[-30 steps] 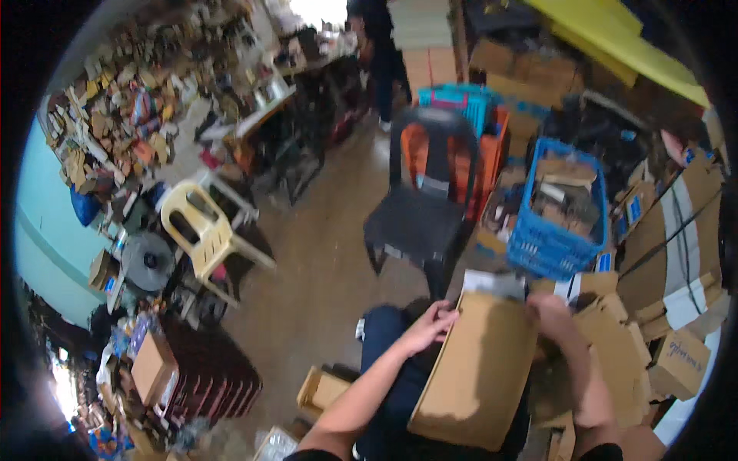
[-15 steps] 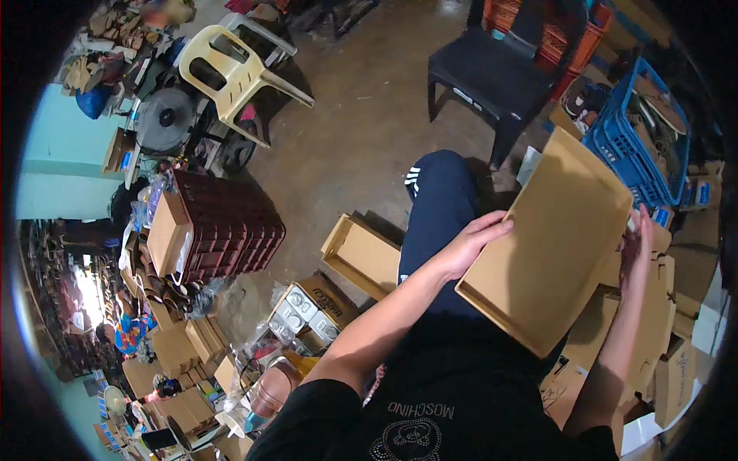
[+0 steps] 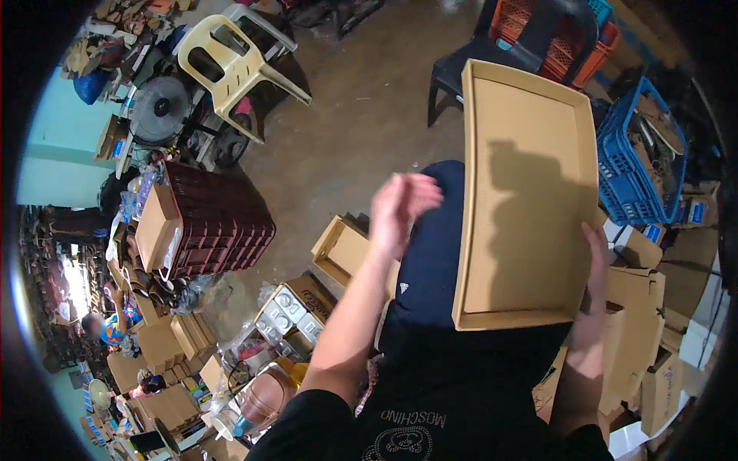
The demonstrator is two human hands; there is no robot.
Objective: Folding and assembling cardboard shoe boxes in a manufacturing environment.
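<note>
The cardboard box stands tilted up over the person's lap, right of centre, its open side facing the camera. Its outer back is hidden, and a dark shadow covers much of its floor. The right hand has hold of the box's right side; the fingers behind are hidden, so how tightly they close cannot be told. The left hand is empty, fingers loosely parted and slightly blurred, apart from the box. Beyond the box, the black chair is partly covered by it, and the blue basket stands farther right.

Pale lettering and a studded bear mark the black shirt, cut off at the near edge. The dark trousers carry a small white logo, and a carton on the left has dark print.

Half a second ago the left hand gripped the box's left edge; now it is off, and the box has turned more squarely to view. The smaller box stays on the floor.
</note>
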